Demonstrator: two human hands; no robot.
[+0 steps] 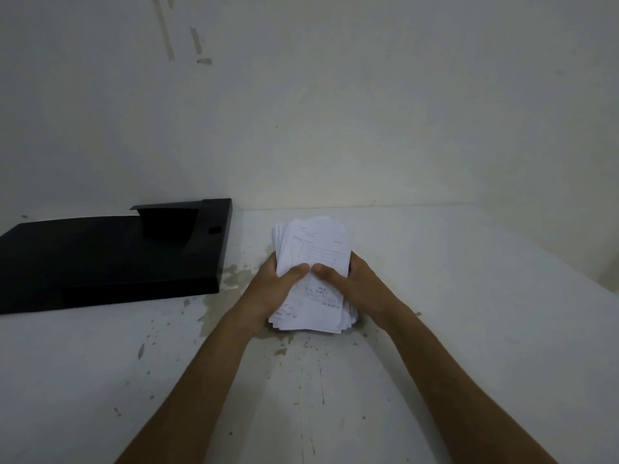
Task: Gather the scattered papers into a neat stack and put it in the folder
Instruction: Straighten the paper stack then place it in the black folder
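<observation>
I am watching both hands working the same bundle: the left hand (279, 286) and the right hand (351, 283) are clasping the stack of papers (313, 276) from either side, thumbs lying flat across the top sheet and nearly meeting in the middle, while the other fingers are curling down around the long edges and out of my sight underneath. Holding it this way is, I judge, a squaring grip, since pressure from both flanks is pushing stray sheets toward a common edge, and the thumbs are keeping the top page from sliding. The stack is sitting near the middle of the white table (469, 313), its near end low against the surface and its far end fanning a little, so the edges are looking ragged there and at the near right corner (several sheets are sticking out unevenly). I am not seeing any loose papers elsewhere on the surface, so the gathering seems finished and the tidying is what is in hand. The black folder (110, 259) is lying open to the left of the stack, apart from it, with its far end against the wall (335, 112) and its pocket flap standing up, which is leaving the inside free to receive the bundle. Whether the stack is resting fully on the table or being lifted slightly, I cannot tell.
</observation>
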